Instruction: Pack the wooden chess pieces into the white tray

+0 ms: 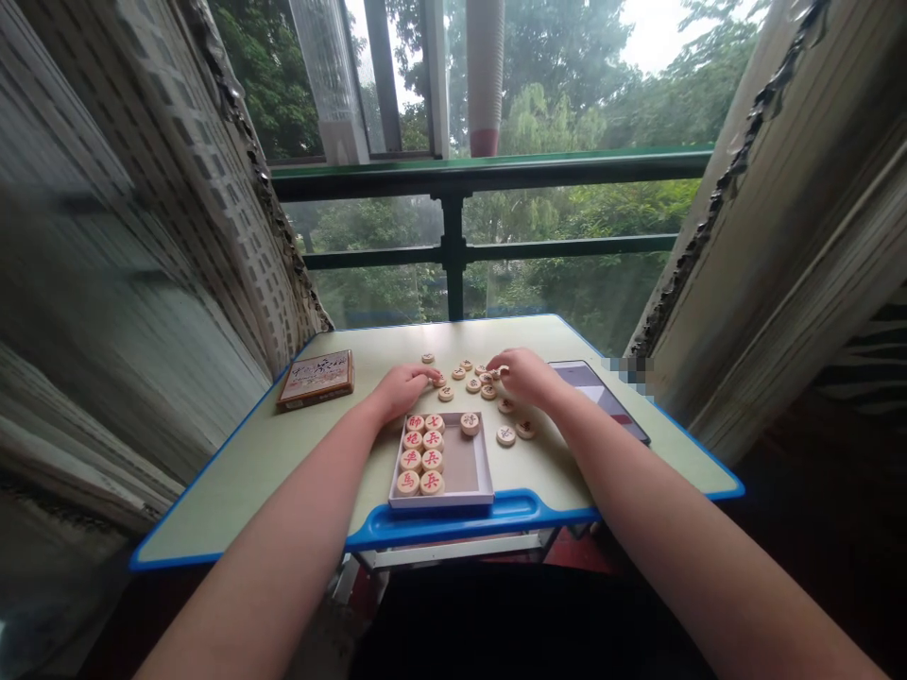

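Note:
My left hand (pixel 401 391) reaches in beyond a shallow box, thumb and fingertips closed at a round wooden Chinese chess piece (pixel 438 381). To its right, my right hand (pixel 525 378) bends over a cluster of loose pieces, its fingertips closed at a piece (pixel 495 375) partly hidden by them. Several dark-lettered pieces lie scattered between the hands, one (pixel 446 394) close to my left fingers. The white-rimmed box (pixel 488 477) holds two columns of red-lettered pieces on its left and one dark-lettered piece (pixel 470 424) at its upper right.
A decorated box lid (pixel 316 380) lies at the table's left. A tablet (pixel 599 401) lies by my right forearm. Two loose pieces, one of them a pale disc (pixel 505 435), are right of the box. The table (pixel 233 491) has a blue edge; curtains and a green railing (pixel 567 168) stand around it.

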{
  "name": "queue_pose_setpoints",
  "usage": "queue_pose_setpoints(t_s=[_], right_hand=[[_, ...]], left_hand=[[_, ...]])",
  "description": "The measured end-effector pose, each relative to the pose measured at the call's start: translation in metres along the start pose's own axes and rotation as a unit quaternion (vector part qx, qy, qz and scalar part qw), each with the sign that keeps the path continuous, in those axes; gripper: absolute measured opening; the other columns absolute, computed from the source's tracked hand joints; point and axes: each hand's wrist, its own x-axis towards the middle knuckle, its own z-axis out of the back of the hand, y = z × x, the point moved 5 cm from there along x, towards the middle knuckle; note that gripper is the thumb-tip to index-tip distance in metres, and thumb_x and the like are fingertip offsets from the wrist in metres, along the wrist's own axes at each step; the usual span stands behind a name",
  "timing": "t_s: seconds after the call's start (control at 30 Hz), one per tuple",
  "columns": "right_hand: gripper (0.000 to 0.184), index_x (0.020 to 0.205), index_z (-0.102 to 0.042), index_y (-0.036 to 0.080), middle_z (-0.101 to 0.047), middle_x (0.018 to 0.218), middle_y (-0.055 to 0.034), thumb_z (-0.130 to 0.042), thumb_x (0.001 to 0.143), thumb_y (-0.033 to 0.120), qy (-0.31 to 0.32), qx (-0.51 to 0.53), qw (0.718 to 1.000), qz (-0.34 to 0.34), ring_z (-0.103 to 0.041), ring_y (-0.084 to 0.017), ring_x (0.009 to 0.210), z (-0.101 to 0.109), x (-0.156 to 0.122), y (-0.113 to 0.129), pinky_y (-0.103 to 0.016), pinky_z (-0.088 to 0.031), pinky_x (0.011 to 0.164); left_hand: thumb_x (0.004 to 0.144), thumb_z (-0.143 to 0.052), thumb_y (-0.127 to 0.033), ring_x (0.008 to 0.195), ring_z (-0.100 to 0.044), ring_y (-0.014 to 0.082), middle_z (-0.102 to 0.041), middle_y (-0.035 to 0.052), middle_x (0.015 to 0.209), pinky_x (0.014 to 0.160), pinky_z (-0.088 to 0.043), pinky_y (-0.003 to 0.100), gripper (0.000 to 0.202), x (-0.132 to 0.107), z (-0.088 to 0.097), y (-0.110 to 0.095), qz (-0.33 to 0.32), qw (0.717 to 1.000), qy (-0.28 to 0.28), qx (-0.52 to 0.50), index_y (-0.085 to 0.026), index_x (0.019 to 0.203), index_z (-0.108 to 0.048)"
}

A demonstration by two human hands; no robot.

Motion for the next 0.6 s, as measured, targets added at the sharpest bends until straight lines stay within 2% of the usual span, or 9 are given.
queue_pose_setpoints(t_s=[0.17, 0.33, 0.4, 0.5, 0.6], right_hand=[[0.025, 0.083, -0.073, 0.023, -0.067, 0.100, -0.0048, -0.051, 0.076, 0.012, 0.009, -0.016, 1.000, -0.003, -0.056, -0.022, 0.096, -0.001, 0.000, -0.003, -0.029, -0.042, 0.078], [0.033, 0.105, -0.069, 0.020, -0.063, 0.114, -0.0079, -0.049, 0.080, 0.017, -0.016, -0.033, 0.999, -0.015, -0.053, -0.024, 0.102, 0.004, 0.000, -0.005, -0.032, -0.040, 0.085], [0.031, 0.106, -0.069, 0.023, -0.061, 0.120, -0.0060, -0.049, 0.083, 0.025, -0.005, -0.041, 0.998, 0.038, -0.051, -0.025, 0.104, 0.000, -0.001, 0.004, -0.035, -0.037, 0.090], [0.027, 0.100, -0.071, 0.024, -0.063, 0.116, -0.0034, -0.053, 0.081, 0.033, 0.010, -0.042, 0.988, 0.146, -0.052, -0.022, 0.101, -0.006, -0.004, 0.020, -0.037, -0.033, 0.093], [0.021, 0.090, -0.073, 0.021, -0.068, 0.105, -0.0036, -0.057, 0.076, 0.028, 0.005, -0.044, 0.986, 0.161, -0.053, -0.022, 0.095, -0.008, -0.004, 0.026, -0.036, -0.034, 0.090]], left_hand=[[0.065, -0.041, -0.018, 0.100, -0.059, 0.0216, -0.069, 0.0078, 0.100, 0.094, -0.043, 0.033, 0.038, 0.000, 0.002, 0.001, 0.036, 0.999, -0.011, -0.024, -0.014, 0.087, -0.072], [0.067, -0.048, -0.023, 0.102, -0.058, 0.0228, -0.065, 0.0097, 0.108, 0.096, -0.042, 0.034, 0.030, -0.003, 0.003, 0.003, 0.028, 0.999, 0.004, -0.025, -0.015, 0.082, -0.074], [0.068, -0.052, -0.026, 0.103, -0.057, 0.0223, -0.065, 0.0090, 0.110, 0.096, -0.041, 0.034, 0.028, -0.004, 0.004, 0.005, 0.025, 0.999, 0.005, -0.031, -0.017, 0.083, -0.074], [0.070, -0.053, -0.028, 0.103, -0.057, 0.0211, -0.065, 0.0083, 0.108, 0.096, -0.041, 0.034, 0.026, -0.005, 0.003, 0.004, 0.015, 0.999, 0.020, -0.048, -0.017, 0.082, -0.073], [0.071, -0.053, -0.027, 0.102, -0.058, 0.0201, -0.067, 0.0080, 0.104, 0.096, -0.041, 0.033, 0.025, -0.006, 0.001, 0.001, 0.009, 0.997, 0.032, -0.063, -0.017, 0.081, -0.073]])
